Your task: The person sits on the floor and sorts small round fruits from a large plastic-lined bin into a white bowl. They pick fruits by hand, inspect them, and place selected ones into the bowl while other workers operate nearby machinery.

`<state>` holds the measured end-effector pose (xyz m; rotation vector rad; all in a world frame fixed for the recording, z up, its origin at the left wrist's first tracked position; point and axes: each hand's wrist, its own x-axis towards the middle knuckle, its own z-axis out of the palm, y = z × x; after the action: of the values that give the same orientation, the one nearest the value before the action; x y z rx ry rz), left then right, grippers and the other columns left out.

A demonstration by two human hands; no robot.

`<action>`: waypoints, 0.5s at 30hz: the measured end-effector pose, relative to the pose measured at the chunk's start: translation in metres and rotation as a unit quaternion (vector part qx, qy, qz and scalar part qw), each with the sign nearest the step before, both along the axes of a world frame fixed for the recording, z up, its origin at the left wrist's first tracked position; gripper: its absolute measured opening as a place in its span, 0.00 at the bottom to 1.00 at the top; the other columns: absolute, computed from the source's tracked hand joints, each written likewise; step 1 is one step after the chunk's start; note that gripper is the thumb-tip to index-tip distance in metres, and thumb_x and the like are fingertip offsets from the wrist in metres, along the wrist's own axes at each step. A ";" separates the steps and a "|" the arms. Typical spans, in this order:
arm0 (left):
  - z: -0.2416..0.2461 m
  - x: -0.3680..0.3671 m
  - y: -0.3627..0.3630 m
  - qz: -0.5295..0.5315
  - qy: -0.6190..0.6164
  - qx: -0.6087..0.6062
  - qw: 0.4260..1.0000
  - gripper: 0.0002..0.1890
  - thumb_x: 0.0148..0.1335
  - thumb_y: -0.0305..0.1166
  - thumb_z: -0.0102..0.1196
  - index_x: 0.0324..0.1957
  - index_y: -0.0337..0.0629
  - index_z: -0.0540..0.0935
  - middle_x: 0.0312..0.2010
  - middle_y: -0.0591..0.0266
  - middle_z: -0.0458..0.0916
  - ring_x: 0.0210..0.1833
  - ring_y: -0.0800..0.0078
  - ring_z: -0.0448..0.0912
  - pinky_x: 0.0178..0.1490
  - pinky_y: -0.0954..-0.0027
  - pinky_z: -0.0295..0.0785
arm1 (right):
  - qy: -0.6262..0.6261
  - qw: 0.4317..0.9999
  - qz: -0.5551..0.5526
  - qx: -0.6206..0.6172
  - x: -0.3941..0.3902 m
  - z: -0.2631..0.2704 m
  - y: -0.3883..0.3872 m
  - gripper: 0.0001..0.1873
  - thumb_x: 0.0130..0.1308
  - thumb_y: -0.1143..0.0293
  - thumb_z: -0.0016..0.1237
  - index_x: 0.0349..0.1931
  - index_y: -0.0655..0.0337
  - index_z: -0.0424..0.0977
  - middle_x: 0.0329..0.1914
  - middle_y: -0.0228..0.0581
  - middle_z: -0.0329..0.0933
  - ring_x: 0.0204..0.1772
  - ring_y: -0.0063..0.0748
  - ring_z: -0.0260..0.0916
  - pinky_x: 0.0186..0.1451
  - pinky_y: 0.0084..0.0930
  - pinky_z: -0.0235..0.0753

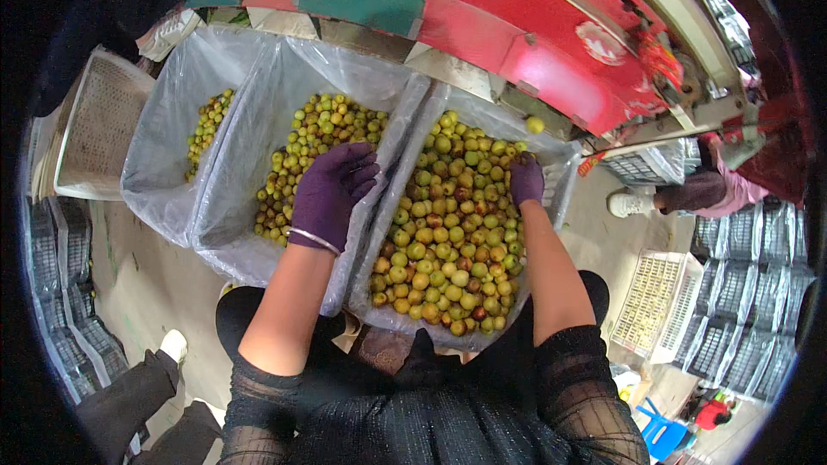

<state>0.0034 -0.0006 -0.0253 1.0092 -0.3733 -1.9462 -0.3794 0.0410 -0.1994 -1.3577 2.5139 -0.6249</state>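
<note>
Three crates with clear plastic liners stand side by side, holding green and brown jujube-like fruit. My left hand (334, 197), in a purple glove with a silver bangle at the wrist, hovers over the middle crate (258, 110), fingers slightly curled and apart, with no fruit seen in it. My right hand (526, 177), gloved in the same purple, is at the right edge of the heaped fruit (452, 219) in the right crate; its fingertips are partly hidden among the fruit. One yellow-green fruit (534, 124) is just above that hand. The left crate (174, 110) holds a smaller heap.
A red sorting machine (478, 19) with green panels runs along the far side. An empty white crate (103, 123) is at left. Lined dark crates (736, 290) and a white basket (656, 303) stand at right. Other people's legs show at both sides; a blue stool (662, 429) is lower right.
</note>
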 end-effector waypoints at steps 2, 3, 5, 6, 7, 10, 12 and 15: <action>0.017 0.006 -0.003 -0.008 0.024 -0.007 1.000 0.17 0.63 0.37 0.44 0.44 0.32 0.77 0.39 0.53 0.80 0.40 0.65 0.78 0.47 0.66 0.73 | 0.022 0.995 -0.018 0.095 0.007 -0.004 -0.024 0.25 0.60 0.55 0.45 0.54 0.59 0.69 0.55 0.56 0.68 0.57 0.53 0.65 0.58 0.41 0.66; 0.027 0.008 -0.004 -0.014 0.037 -0.009 0.999 0.17 0.63 0.37 0.45 0.43 0.32 0.77 0.39 0.52 0.80 0.39 0.65 0.78 0.46 0.67 0.73 | 0.035 0.989 -0.029 0.143 0.010 -0.003 -0.033 0.25 0.60 0.53 0.45 0.54 0.58 0.70 0.55 0.56 0.68 0.57 0.53 0.65 0.58 0.41 0.66; 0.030 0.011 -0.004 -0.034 0.006 -0.075 0.997 0.16 0.63 0.36 0.44 0.43 0.32 0.77 0.39 0.51 0.79 0.41 0.64 0.78 0.49 0.65 0.73 | 0.003 0.986 -0.012 0.168 0.012 -0.003 -0.046 0.23 0.61 0.51 0.44 0.53 0.53 0.71 0.53 0.56 0.69 0.57 0.52 0.66 0.57 0.43 0.67; 0.030 0.012 -0.003 -0.048 -0.019 -0.101 0.993 0.16 0.64 0.36 0.43 0.44 0.33 0.76 0.40 0.51 0.79 0.43 0.62 0.78 0.50 0.63 0.72 | 0.004 0.983 0.008 0.183 0.016 -0.001 -0.051 0.23 0.61 0.51 0.44 0.53 0.51 0.71 0.53 0.55 0.70 0.56 0.52 0.66 0.57 0.44 0.67; 0.029 0.014 -0.002 -0.063 -0.045 -0.127 0.989 0.16 0.65 0.36 0.43 0.45 0.33 0.76 0.41 0.51 0.79 0.44 0.61 0.78 0.52 0.62 0.72 | 0.004 0.980 0.027 0.197 0.019 -0.002 -0.051 0.22 0.61 0.51 0.44 0.52 0.50 0.72 0.52 0.54 0.70 0.56 0.52 0.66 0.57 0.44 0.67; 0.028 0.007 -0.001 -0.119 -0.122 -0.131 0.977 0.14 0.64 0.33 0.44 0.42 0.32 0.76 0.41 0.51 0.79 0.44 0.62 0.78 0.52 0.63 0.73 | 0.072 0.964 0.132 0.221 0.012 -0.008 -0.041 0.22 0.60 0.53 0.45 0.52 0.52 0.72 0.48 0.56 0.73 0.54 0.52 0.68 0.56 0.40 0.68; 0.030 0.006 0.001 -0.150 -0.155 -0.153 0.964 0.13 0.64 0.32 0.45 0.42 0.32 0.77 0.40 0.52 0.79 0.44 0.63 0.78 0.51 0.64 0.74 | 0.014 0.976 0.114 0.186 0.019 -0.001 -0.026 0.21 0.60 0.54 0.45 0.51 0.52 0.73 0.53 0.54 0.70 0.55 0.52 0.67 0.56 0.40 0.68; 0.039 0.001 0.002 -0.145 -0.120 -0.162 0.969 0.12 0.64 0.30 0.45 0.41 0.31 0.77 0.39 0.54 0.79 0.43 0.65 0.79 0.50 0.66 0.75 | -0.017 0.958 0.243 0.154 0.007 -0.021 -0.014 0.21 0.61 0.54 0.44 0.51 0.52 0.73 0.60 0.50 0.64 0.62 0.49 0.61 0.61 0.39 0.63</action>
<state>0.0048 0.0018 0.0134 1.0154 -0.9910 -1.9323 -0.3723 0.0266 -0.2207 -1.7213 2.0173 -0.1468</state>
